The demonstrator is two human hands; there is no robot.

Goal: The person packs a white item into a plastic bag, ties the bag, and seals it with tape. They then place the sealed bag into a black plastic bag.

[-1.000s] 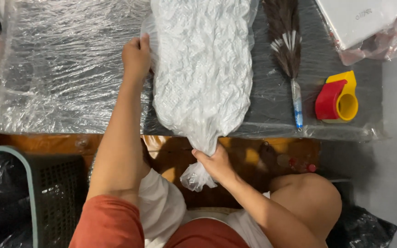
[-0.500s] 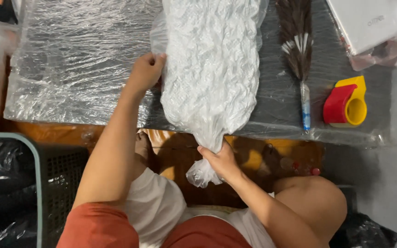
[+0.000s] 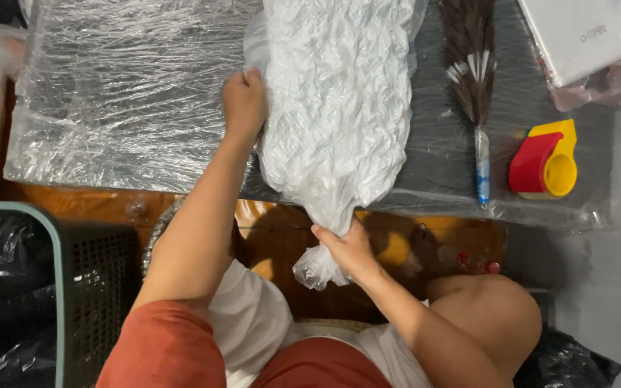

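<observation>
Two hands are working on one thing: a long clear plastic bag (image 3: pixel 336 108) stuffed with crinkled white material, lying on the tabletop (image 3: pixel 555 154) with its long axis running from the far edge toward me. I am gripping its gathered neck with my right hand (image 3: pixel 346 248), fingers clamped tight around the twisted plastic just past the near edge of the tabletop, so the loose tuft of the opening is hanging below my fist. My left hand (image 3: pixel 244 104) is resting against the bag's left flank, fingers curled against the plastic; I cannot tell whether they are pinching the film or only pressing on it.

The bag's bulk is lying straight ahead of my right hand, away from me, and directly to the right of my left hand. The right hand is the nearer one to the neck; the left is nearer to the body.

Crinkled clear film (image 3: pixel 109 100) is covering the left part of the tabletop. Toward the right edge a feather duster (image 3: pixel 472 79) is lying parallel to the bag, well apart from it, with a red and yellow tape dispenser (image 3: pixel 544 162) just beyond.
</observation>
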